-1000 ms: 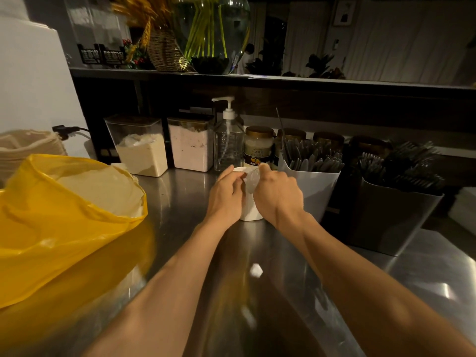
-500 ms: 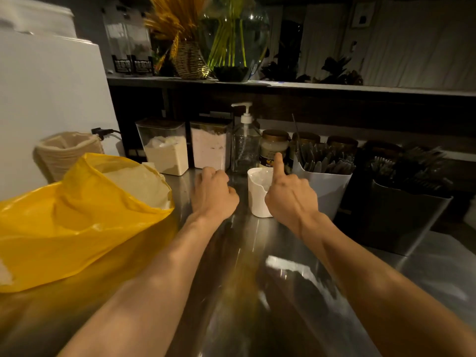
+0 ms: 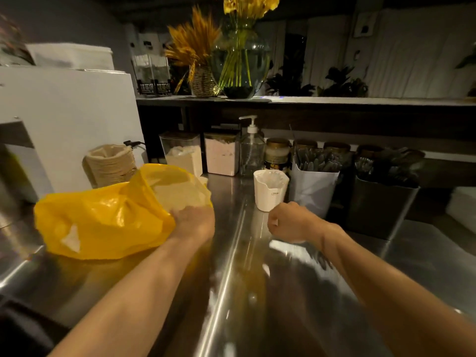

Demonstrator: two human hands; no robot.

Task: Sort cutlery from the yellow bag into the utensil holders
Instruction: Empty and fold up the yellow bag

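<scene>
One yellow bag [image 3: 103,220] lies at left, left hand [image 3: 193,222] at its mouth, fingers blurred, so grip cannot be told. Right hand [image 3: 291,222], clenched with nothing visible in it, hangs near cup [image 3: 269,194]; holders [image 3: 313,191] of cutlery [image 3: 318,162] stand right.

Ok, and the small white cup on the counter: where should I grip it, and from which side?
Grip the small white cup round its wall below the rim, coming from the front left. It stands upright with no handle showing, the taller white holder stands close on its right, and the pump bottle is behind it, so that side looks free.
</scene>
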